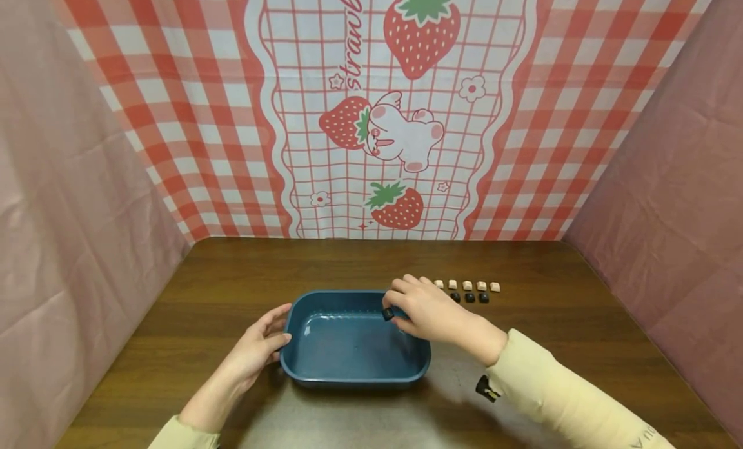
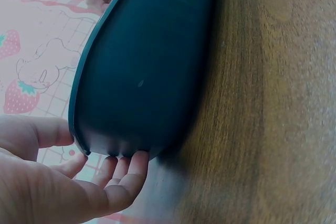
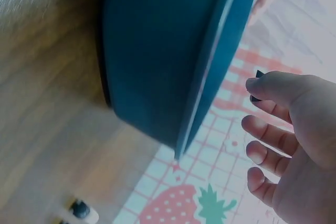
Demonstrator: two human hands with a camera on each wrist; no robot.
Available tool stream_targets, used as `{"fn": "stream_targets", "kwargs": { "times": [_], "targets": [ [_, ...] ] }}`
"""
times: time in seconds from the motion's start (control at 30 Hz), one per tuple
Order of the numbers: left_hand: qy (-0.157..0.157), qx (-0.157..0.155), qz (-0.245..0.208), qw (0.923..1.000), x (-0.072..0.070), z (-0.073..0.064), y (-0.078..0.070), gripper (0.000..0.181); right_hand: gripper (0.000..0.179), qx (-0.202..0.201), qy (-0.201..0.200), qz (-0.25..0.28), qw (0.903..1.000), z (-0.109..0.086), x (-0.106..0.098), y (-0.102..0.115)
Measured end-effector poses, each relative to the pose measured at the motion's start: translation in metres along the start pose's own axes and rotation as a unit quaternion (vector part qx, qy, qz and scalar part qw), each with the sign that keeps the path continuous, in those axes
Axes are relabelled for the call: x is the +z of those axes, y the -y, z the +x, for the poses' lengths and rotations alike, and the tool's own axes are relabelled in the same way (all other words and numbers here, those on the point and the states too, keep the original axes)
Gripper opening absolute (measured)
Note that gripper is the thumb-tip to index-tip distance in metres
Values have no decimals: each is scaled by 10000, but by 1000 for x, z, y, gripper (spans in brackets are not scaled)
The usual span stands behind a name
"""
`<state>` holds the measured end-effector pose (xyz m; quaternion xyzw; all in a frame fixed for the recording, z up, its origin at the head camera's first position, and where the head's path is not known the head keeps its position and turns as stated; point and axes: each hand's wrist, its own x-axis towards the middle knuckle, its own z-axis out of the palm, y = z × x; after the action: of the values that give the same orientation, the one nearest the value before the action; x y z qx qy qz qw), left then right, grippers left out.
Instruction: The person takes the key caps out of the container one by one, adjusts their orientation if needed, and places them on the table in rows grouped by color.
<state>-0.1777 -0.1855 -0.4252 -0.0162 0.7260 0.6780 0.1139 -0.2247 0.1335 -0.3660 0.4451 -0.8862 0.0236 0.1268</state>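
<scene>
A dark blue rectangular tub (image 1: 354, 355) stands on the table. My left hand (image 1: 255, 346) grips its left end, the thumb at the rim and the other fingers against the outer wall, as the left wrist view shows. Over the tub's right back corner, my right hand (image 1: 429, 312) pinches a small black keycap (image 1: 387, 314) between thumb and forefinger; its other fingers are loosely bent in the right wrist view. Beyond that hand lie a row of white keycaps (image 1: 467, 286) and a row of black keycaps (image 1: 469, 297), both partly hidden by it.
The brown wooden table (image 1: 232, 268) meets a red checked strawberry cloth (image 1: 220, 146) at the back. Pink drapes (image 1: 75, 178) hang on both sides. A black piece (image 1: 487, 388) shows at my right sleeve.
</scene>
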Motion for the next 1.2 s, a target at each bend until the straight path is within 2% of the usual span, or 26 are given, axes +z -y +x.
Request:
{"fn": "stream_targets", "kwargs": {
  "times": [0.13,0.57,0.9,1.2],
  "targets": [
    [-12,3,8,10000,0,0,0,56,20,174,-11,-47,9998,-5,-9,-7],
    [-2,27,21,10000,0,0,1,56,21,405,-408,-82,9983,-25,-29,-35],
    [21,-1,54,10000,-1,-1,1,56,24,718,-707,72,9949,-50,-35,-61],
    [4,-22,78,10000,0,-1,0,56,25,882,-816,64,9927,-71,-35,-82]
  ]
}}
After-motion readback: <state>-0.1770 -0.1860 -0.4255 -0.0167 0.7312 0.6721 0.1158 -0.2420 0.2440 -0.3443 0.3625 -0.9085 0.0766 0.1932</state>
